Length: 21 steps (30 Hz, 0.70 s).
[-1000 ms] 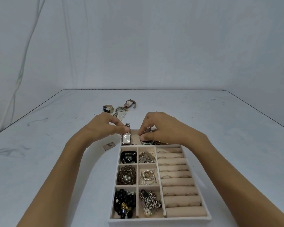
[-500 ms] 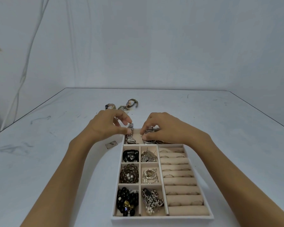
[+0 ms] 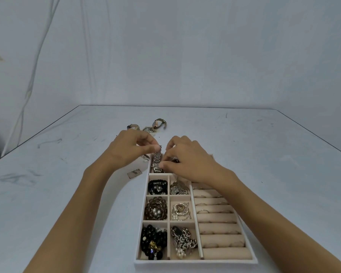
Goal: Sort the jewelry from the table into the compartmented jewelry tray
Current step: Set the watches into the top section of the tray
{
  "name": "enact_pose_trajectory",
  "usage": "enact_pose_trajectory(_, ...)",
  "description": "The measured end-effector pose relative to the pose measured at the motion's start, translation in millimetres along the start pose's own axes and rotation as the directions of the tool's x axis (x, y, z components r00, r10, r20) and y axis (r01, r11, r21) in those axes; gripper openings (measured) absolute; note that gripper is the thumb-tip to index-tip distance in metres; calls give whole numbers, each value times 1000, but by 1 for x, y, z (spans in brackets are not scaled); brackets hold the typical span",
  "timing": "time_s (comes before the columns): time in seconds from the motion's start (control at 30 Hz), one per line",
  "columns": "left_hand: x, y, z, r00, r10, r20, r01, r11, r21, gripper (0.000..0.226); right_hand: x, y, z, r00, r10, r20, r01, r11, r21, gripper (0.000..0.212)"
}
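Observation:
A beige compartmented jewelry tray lies near the table's front edge. Its small squares hold bead bracelets, chains and earrings; the right side has ring rolls with several rings. Over the tray's far long compartment my left hand pinches the upper end of a silver metal-band watch. My right hand pinches the watch's lower part at the case, and covers most of that compartment. Beyond my hands, watches and a small bracelet lie on the table.
A small flat metal tag lies on the table just left of the tray's far corner. The white table stretches wide on both sides, with a pale cloth backdrop behind its far edge.
The silver watch, lying in the far compartment a second ago, now hangs upright between both hands. My right hand has shifted left onto it. The view has tilted slightly.

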State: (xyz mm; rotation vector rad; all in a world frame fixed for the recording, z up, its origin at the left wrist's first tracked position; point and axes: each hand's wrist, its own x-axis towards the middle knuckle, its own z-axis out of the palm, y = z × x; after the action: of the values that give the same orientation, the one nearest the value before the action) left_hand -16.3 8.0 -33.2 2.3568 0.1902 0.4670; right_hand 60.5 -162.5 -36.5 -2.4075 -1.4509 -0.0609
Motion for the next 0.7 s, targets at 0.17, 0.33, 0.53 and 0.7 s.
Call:
enact_pose_trajectory(0.17,0,3,1,999,-50,19,52,992,-118,7,0,-3,-1,998,59,35,-62,995,82,31)
enact_pose_trajectory(0.33,1,1,-1,996,-90,18,92,985,-143,11,-1,-7,-2,993,106,47,-113,972,207,24)
enact_pose_trajectory(0.53,-1,1,1,994,-86,67,93,991,-97,6,-2,-13,-11,979,186,89,-206,873,443,14)
enact_pose_trajectory(0.7,-3,1,-1,996,-46,74,51,996,-68,9,-1,-17,-12,972,221,75,-228,831,507,14)
